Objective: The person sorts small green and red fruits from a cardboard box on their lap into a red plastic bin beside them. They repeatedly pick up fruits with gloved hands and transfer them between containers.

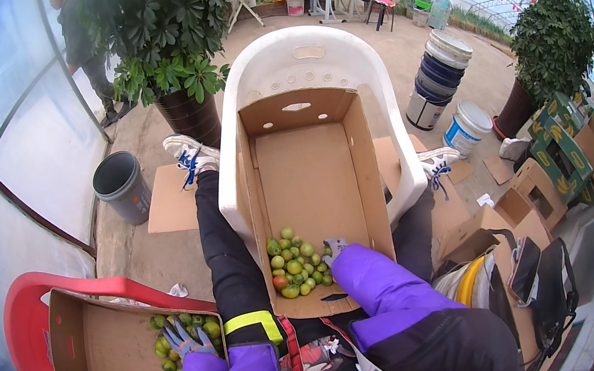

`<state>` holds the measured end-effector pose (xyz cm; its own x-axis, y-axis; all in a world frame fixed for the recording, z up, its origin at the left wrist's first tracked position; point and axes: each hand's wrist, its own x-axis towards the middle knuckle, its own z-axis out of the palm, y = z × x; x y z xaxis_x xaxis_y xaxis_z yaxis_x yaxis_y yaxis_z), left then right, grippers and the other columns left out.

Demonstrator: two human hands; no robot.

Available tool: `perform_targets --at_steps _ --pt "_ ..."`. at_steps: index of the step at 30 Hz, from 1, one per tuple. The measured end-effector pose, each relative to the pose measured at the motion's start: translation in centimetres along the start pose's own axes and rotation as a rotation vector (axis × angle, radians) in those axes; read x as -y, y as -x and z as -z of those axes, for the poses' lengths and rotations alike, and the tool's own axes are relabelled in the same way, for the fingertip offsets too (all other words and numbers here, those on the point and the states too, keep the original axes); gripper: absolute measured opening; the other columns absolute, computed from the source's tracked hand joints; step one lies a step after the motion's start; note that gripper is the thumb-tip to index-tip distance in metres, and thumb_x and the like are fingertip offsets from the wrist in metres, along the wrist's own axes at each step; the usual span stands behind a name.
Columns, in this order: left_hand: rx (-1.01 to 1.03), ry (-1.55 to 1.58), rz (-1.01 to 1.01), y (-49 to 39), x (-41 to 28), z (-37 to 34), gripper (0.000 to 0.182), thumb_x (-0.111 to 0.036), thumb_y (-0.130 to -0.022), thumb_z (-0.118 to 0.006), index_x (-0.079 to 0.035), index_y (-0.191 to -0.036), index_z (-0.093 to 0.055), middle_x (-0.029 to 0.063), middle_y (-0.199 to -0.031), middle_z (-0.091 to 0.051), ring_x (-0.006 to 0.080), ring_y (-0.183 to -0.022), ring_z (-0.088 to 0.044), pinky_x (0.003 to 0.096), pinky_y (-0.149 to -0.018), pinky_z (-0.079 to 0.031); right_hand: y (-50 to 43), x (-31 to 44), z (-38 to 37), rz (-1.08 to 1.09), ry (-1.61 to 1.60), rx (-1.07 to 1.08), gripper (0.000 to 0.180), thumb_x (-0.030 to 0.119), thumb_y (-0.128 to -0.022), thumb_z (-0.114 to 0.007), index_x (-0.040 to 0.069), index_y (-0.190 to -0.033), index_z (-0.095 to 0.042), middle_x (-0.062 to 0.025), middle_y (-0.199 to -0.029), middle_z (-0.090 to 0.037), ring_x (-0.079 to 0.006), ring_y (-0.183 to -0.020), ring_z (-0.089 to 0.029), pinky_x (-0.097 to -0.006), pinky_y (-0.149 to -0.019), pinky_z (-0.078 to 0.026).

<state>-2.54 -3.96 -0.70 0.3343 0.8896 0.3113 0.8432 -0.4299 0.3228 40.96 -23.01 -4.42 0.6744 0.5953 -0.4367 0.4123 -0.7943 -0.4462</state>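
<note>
A cardboard box [306,170] sits on a white plastic chair [257,66] between my legs. Green tomatoes [297,268], one of them reddish, are gathered in its near left corner. My right hand [334,249], in a grey glove, is at the right edge of that pile; its fingers are partly hidden, so a hold on any tomato cannot be made out. To my left, a second cardboard box [117,347] rests on a red plastic chair [22,315]. Larger green tomatoes [168,366] lie at its right end. My gloved left hand [184,338] lies over them, fingers spread.
A grey bucket [121,187] stands at left near a potted plant [187,115] and a standing person [87,50]. Stacked buckets [436,80], a lidded white bucket [468,127] and cardboard cartons [536,189] are at right. A black bag [553,286] is close on my right.
</note>
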Motion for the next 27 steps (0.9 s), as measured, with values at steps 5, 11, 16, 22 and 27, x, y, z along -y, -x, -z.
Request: perform_targets --at_steps 5,11,16,22,27 --pt "-0.028 0.173 -0.334 -2.1 -7.5 2.8 0.074 -0.025 -0.079 -0.070 -0.006 -0.146 -0.044 0.0296 -0.152 -0.030 0.0504 -0.138 -0.031 0.0598 -0.111 -0.029 1.2 2.4 -2.4 0.381 -0.836 -0.030 0.064 0.020 -0.086 -0.076 0.009 -0.142 -0.046 -0.0162 -0.130 -0.058 -0.0243 -0.120 -0.058 -0.0379 -0.101 -0.048" --pt "-0.181 0.642 -0.927 -1.6 -15.0 0.3 0.067 -0.013 -0.072 -0.076 -0.008 -0.133 -0.051 0.0256 -0.139 -0.046 0.0431 -0.117 -0.057 0.0508 -0.095 -0.051 11.1 13.6 -0.2 0.832 -0.871 0.539 0.074 0.014 -0.092 -0.069 0.006 -0.154 -0.028 -0.0140 -0.132 -0.055 -0.0217 -0.123 -0.052 -0.0342 -0.107 -0.040" --pt "-0.007 0.549 -0.570 -2.7 -12.7 2.3 0.065 -0.010 -0.080 -0.073 -0.003 -0.138 -0.047 0.0260 -0.138 -0.046 0.0435 -0.122 -0.053 0.0463 -0.101 -0.047 6.5 9.5 -1.6 0.482 -0.625 0.322 0.069 0.021 -0.093 -0.069 0.007 -0.151 -0.034 -0.0166 -0.130 -0.060 -0.0239 -0.119 -0.058 -0.0359 -0.103 -0.045" --pt "-0.136 0.180 -0.023 -2.5 -5.6 3.0 0.073 -0.020 -0.084 -0.071 -0.003 -0.147 -0.039 0.0266 -0.149 -0.034 0.0444 -0.133 -0.040 0.0506 -0.111 -0.036 3.3 1.5 -0.5 0.240 0.305 0.077 0.082 0.050 -0.085 -0.066 0.014 -0.152 -0.036 -0.0218 -0.138 -0.053 -0.0403 -0.122 -0.055 -0.0480 -0.104 -0.044" --pt "-0.066 -0.146 -0.072 -0.3 0.6 -2.4 0.071 -0.032 -0.086 -0.062 -0.007 -0.149 -0.040 0.0215 -0.148 -0.042 0.0410 -0.140 -0.036 0.0575 -0.116 -0.024 2.2 -1.2 -3.9 0.048 0.323 -0.002 0.086 0.044 -0.081 -0.071 0.016 -0.153 -0.032 -0.0218 -0.135 -0.055 -0.0410 -0.118 -0.058 -0.0490 -0.099 -0.047"
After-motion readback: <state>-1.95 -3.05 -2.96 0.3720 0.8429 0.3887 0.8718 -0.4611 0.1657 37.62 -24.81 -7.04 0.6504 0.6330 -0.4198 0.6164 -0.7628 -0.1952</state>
